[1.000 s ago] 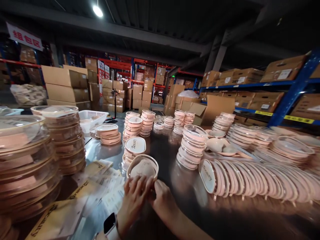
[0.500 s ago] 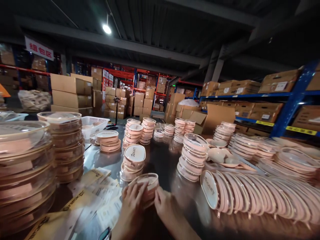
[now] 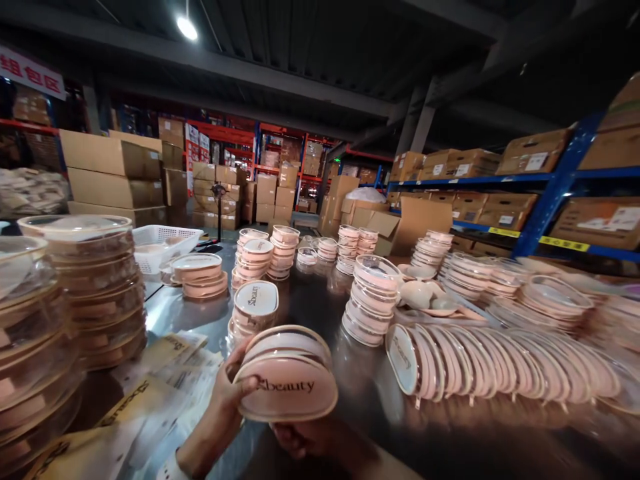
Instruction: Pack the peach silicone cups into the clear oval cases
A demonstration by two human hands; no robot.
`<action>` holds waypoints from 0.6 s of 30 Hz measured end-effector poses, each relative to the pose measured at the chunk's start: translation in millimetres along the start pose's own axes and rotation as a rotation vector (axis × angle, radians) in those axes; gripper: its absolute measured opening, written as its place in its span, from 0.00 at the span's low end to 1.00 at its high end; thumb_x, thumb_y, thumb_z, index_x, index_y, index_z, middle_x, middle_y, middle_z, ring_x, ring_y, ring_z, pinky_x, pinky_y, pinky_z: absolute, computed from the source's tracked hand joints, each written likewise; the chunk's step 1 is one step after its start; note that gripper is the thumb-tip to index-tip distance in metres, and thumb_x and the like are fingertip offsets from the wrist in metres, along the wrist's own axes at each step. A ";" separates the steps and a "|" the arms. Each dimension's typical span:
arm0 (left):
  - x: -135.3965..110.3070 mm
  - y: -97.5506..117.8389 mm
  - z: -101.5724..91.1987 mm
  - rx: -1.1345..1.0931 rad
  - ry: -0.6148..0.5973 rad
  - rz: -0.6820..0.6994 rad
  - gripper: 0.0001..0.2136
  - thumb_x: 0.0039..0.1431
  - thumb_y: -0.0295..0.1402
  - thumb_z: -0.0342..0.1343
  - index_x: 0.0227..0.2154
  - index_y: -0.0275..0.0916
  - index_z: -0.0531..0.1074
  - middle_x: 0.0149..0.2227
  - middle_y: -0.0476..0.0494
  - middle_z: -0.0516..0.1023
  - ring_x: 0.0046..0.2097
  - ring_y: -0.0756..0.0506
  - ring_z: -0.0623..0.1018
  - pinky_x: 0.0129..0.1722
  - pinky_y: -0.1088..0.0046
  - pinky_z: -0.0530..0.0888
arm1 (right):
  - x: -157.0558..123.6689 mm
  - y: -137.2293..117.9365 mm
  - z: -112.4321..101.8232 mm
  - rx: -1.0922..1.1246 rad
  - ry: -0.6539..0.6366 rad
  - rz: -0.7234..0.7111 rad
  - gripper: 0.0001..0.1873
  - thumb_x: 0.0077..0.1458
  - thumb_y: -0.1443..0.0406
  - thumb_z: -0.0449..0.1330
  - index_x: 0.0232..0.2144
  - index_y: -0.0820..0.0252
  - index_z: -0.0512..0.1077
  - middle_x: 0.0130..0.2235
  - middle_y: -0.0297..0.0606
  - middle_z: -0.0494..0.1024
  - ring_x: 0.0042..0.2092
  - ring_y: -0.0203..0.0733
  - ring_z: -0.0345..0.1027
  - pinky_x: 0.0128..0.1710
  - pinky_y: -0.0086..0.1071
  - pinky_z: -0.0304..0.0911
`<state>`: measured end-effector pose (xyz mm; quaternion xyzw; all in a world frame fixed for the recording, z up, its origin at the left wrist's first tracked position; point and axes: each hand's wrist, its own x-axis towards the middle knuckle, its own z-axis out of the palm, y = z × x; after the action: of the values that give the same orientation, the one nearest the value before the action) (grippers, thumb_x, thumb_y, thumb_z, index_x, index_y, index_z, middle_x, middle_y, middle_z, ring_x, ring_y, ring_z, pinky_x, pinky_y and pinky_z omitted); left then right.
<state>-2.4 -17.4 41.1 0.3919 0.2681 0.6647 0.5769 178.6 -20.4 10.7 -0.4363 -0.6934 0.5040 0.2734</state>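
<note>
I hold a pink oval case with a clear lid and the word "beauty" on its base, raised and tilted toward me. My left hand grips its left rim, fingers curled round it. From below, my right hand supports it, fingers closed under the base. Just behind it stands a short stack of finished cases on the shiny metal table.
Tall stacks of clear-lidded cases rise at the left. A fanned row of pink lids lies at the right, with more stacks behind. Printed leaflets lie at the front left. A white basket, cartons and blue shelving stand beyond.
The case has been lifted off the table and turned so its printed base faces me. Both hands have shifted from pressing its near edge to holding it up.
</note>
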 end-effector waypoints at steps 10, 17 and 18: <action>26.0 -12.5 -32.1 0.579 -0.160 0.318 0.36 0.41 0.43 0.72 0.54 0.42 0.68 0.52 0.38 0.79 0.52 0.33 0.79 0.48 0.56 0.79 | 2.2 -6.3 -54.6 0.102 0.831 -0.528 0.22 0.55 0.45 0.64 0.28 0.58 0.75 0.28 0.37 0.76 0.32 0.42 0.72 0.34 0.35 0.70; 23.0 -27.3 -46.6 1.051 -0.216 0.974 0.24 0.59 0.24 0.56 0.58 0.41 0.61 0.55 0.34 0.71 0.60 0.37 0.72 0.57 0.53 0.74 | -7.7 -8.2 -70.2 -0.682 0.617 -0.837 0.14 0.66 0.65 0.54 0.49 0.56 0.77 0.39 0.44 0.82 0.43 0.49 0.76 0.42 0.42 0.74; 21.3 -26.2 -46.1 1.075 -0.224 1.024 0.25 0.60 0.23 0.56 0.59 0.42 0.60 0.55 0.34 0.71 0.61 0.37 0.71 0.58 0.52 0.73 | -8.6 -8.6 -72.7 -0.742 0.609 -0.823 0.16 0.65 0.65 0.55 0.53 0.57 0.74 0.43 0.46 0.82 0.46 0.51 0.76 0.44 0.44 0.74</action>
<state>-26.6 12.8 -0.9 0.7606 0.2799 0.5836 -0.0517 239.4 4.6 44.1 -0.3235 -0.8242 -0.0635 0.4605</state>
